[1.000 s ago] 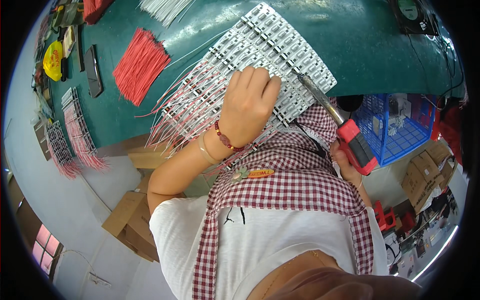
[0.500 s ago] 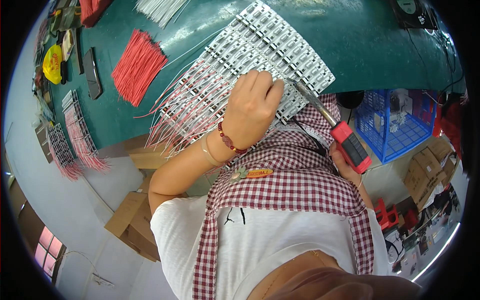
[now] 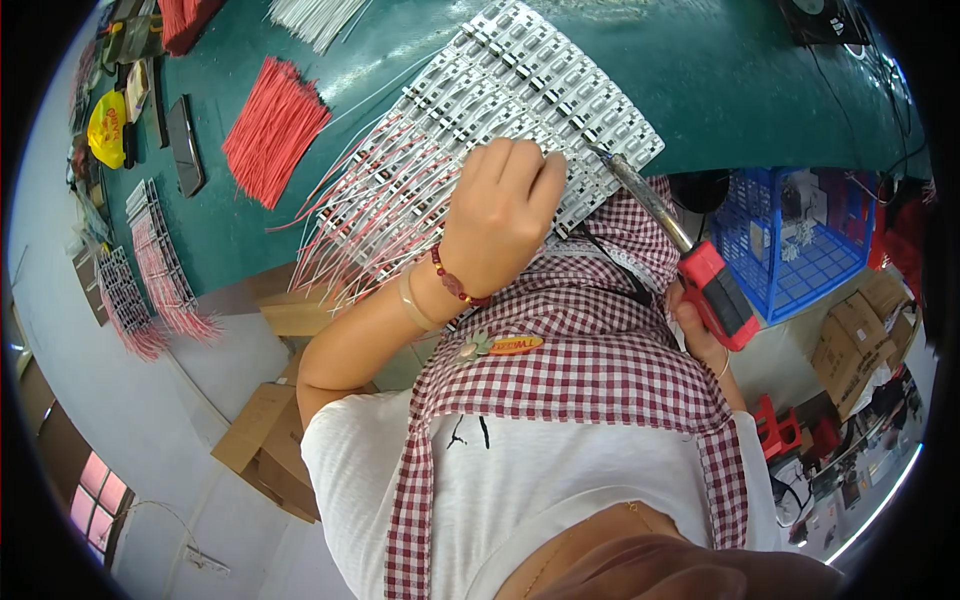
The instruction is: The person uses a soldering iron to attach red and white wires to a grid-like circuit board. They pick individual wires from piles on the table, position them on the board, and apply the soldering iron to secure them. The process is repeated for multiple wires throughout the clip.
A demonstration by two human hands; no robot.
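A large panel of small white circuit boards (image 3: 540,70) lies slanted on the table's near edge, with rows of small parts on it. Red and white wires (image 3: 350,235) stick out from its left portion. Over the panel's middle rests my left hand (image 3: 500,215), fingers bent and closed; whatever is between the fingertips is hidden beneath them. My right hand (image 3: 697,335) is wrapped round the red and black handle of a soldering iron (image 3: 650,205). The iron's metal tip points at the panel, just right of my left fingers; whether it touches cannot be made out.
Bundles of red wires (image 3: 272,132) and white wires (image 3: 315,18) lie on the green table (image 3: 720,100). To the left are a phone (image 3: 186,145), a yellow bag (image 3: 106,130) and wired board strips (image 3: 160,250). A blue crate (image 3: 770,245) and cardboard boxes (image 3: 860,340) stand at right.
The soldering iron and my right hand have shifted slightly to the right, its tip farther from my left fingers. My left hand and the panel have moved only a little.
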